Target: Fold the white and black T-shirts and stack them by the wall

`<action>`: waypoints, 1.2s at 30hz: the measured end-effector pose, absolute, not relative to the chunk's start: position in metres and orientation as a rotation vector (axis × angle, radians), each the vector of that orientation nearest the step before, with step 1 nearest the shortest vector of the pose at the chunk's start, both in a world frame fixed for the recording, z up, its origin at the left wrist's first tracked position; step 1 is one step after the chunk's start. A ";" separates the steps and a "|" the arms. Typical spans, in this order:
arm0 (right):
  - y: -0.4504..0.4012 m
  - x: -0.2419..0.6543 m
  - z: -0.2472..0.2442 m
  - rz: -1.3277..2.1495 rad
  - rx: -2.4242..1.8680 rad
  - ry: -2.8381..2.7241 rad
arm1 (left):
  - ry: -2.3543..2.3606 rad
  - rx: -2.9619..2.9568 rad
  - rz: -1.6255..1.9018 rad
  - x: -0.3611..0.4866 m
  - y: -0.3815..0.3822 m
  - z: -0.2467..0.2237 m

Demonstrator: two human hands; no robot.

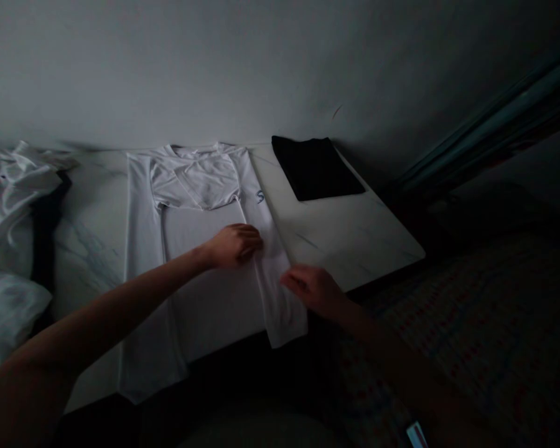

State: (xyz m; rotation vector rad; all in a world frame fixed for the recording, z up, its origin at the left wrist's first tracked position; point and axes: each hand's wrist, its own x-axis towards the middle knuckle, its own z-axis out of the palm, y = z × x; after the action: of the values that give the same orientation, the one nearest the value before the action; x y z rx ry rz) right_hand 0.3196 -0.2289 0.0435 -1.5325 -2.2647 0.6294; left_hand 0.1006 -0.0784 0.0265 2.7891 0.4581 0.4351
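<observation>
A white shirt (210,298) lies on the table with both sides turned inward and a small dark emblem on its right panel. Its two lower corners hang past the table's front edge. My left hand (236,244) rests on the right-hand panel near its inner edge, fingers curled in on the fabric. At the shirt's outer right edge is my right hand (310,286), slightly blurred, its fingers closed and pinching the cloth there. The exact grip of the fingertips is hard to see in the dim light.
A folded black garment (317,168) lies at the table's back right. Crumpled white and dark clothes (9,218) are piled on the left. The marble-patterned table (373,236) stands against a pale wall (214,68). Patterned fabric (471,323) spreads at the lower right.
</observation>
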 end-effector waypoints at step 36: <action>-0.008 0.265 0.006 0.324 -1.367 -2.633 | -0.063 2.372 0.056 0.121 -0.159 0.059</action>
State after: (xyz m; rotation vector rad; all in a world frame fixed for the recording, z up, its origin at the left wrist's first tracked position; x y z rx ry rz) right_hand 0.2647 -0.0083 0.0064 -1.3668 -2.6332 0.3238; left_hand 0.1205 -0.1594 0.0591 2.3721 -0.0630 0.0558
